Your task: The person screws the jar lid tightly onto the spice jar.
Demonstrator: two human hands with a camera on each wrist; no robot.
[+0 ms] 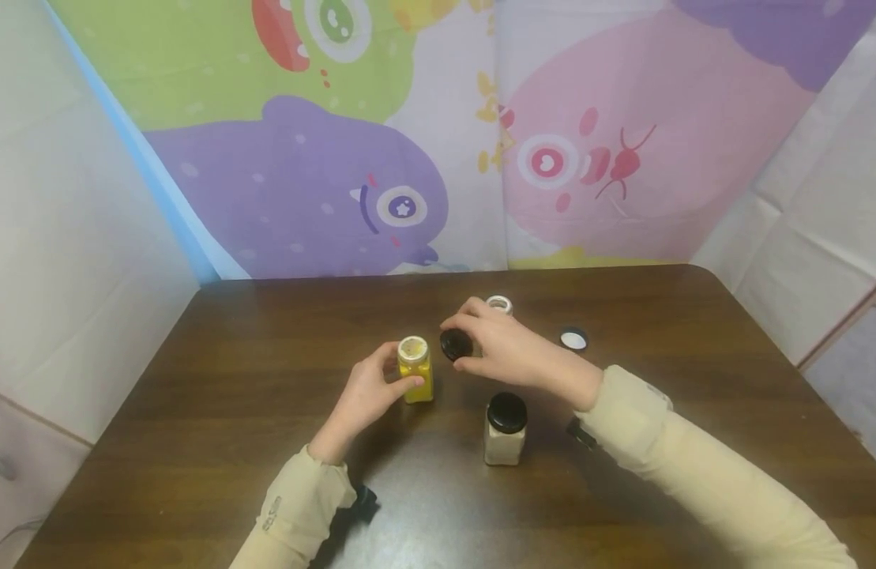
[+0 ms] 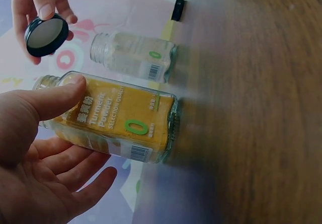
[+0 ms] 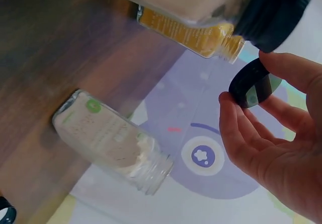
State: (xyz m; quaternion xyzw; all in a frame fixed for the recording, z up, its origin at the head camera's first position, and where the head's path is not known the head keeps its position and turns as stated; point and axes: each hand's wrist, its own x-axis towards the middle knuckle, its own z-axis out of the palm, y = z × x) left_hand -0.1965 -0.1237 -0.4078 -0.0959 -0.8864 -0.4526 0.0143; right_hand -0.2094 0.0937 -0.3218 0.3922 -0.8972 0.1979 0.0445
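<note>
My left hand (image 1: 372, 389) grips a square glass jar of yellow turmeric powder (image 2: 118, 114), thumb on one side and fingers on the other. The jar stands upright on the table with its mouth uncapped. To its right, my right hand (image 1: 505, 345) pinches a round black lid (image 1: 456, 345) by its rim, apart from the jar. In the left wrist view the lid's pale inside shows. An uncapped glass jar with pale powder (image 3: 113, 138) stands behind my right hand, largely hidden by it in the head view. Nearer to me stands a capped jar of pale powder (image 1: 504, 444).
A second black lid (image 1: 573, 340) lies on the brown wooden table (image 1: 267, 332) at the right, white inside facing up. A cartoon-printed cloth (image 1: 302, 182) hangs along the table's back edge. White panels (image 1: 75, 197) stand at the sides.
</note>
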